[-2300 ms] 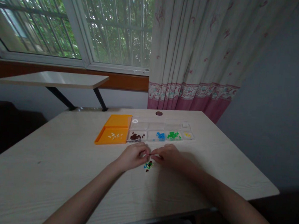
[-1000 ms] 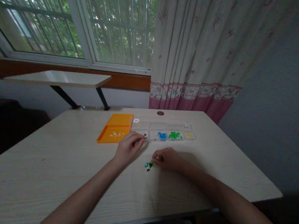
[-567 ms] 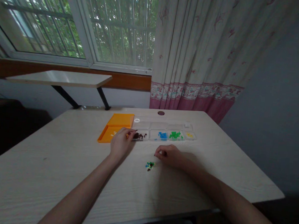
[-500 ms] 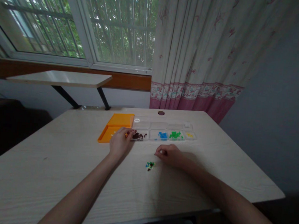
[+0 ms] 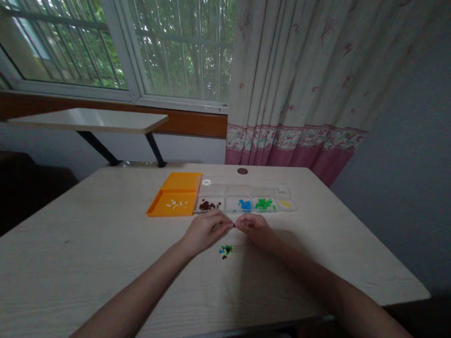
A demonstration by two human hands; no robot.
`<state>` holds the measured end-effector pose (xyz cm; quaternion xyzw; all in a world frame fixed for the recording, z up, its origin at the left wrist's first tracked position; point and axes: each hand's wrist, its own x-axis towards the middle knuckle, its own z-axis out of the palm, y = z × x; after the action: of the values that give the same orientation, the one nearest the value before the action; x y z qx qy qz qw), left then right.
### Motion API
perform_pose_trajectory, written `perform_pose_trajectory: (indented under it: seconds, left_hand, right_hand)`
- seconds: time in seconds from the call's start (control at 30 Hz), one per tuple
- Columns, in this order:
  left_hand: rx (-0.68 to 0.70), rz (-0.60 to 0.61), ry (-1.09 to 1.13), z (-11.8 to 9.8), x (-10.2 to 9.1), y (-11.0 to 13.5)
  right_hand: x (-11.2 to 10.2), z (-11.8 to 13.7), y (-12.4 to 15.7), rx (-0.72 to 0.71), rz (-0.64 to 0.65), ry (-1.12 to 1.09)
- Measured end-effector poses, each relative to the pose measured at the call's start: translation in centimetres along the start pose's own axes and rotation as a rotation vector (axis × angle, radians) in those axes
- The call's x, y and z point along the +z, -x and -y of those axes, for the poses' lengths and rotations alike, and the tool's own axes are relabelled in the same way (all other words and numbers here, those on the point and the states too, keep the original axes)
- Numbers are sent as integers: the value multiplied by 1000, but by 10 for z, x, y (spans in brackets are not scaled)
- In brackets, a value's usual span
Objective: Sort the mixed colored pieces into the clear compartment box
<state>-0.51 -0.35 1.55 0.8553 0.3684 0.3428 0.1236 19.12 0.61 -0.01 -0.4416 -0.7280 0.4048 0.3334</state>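
My left hand (image 5: 208,230) and my right hand (image 5: 255,228) meet over the table, fingertips pinched together. A tiny dark brown piece (image 5: 234,225) shows between them; its exact kind is too small to make out. Just below lies a small cluster of blue, green, yellow and brown pieces (image 5: 226,250) on the wood. Behind my hands is a clear compartment box (image 5: 229,202) with its lid laid back. It holds dark brown pieces (image 5: 208,205), blue pieces (image 5: 245,205), green pieces (image 5: 263,204) and a few yellow pieces (image 5: 285,203), each in separate compartments.
An orange case (image 5: 162,206) lies opened flat at the left of the clear box, with white pieces (image 5: 177,204) in its near half. A raised white shelf (image 5: 93,118) stands at the table's back left. A round cable hole (image 5: 243,171) is near the back edge.
My left hand has moved from the brown compartment rightward and nearer, to meet my right hand's fingertips. The white pieces in the orange case are now uncovered. My right hand has barely shifted.
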Motion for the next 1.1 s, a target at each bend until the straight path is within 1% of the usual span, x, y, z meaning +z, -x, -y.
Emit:
perform_pose_trajectory:
  seconds: [0.1,0.23,0.4,0.53,0.63,0.73,0.8,0.87,0.97,1.1]
  left_hand:
    - [18,2,-8,-3,3,1]
    - [38,0,15,-3,1,2]
    - [59,27,69,-5,-1,2]
    - [52,18,75,-4,0,1]
    - [19,-54,56,-1,-2,2]
    - [-22,-172,36,2,-8,2]
    - [-29,-246,27,2,-13,2]
    - [-27,-303,13,1,-18,1]
    - [-8,-368,-17,-1,-21,0]
    - [35,-408,-38,-3,-19,0]
  right_hand:
    - [2,-2,-3,24,16,-66]
    - [3,-1,-1,16,48,-93]
    - [2,3,1,-25,63,-75]
    - [1,1,1,-44,51,-28]
    - [-2,0,4,-95,60,74]
    - [-7,3,10,-176,198,226]
    - [-11,8,14,-203,293,330]
    - [-13,14,16,-199,334,419]
    - [-14,19,15,-168,370,488]
    - [-13,21,14,-139,407,529]
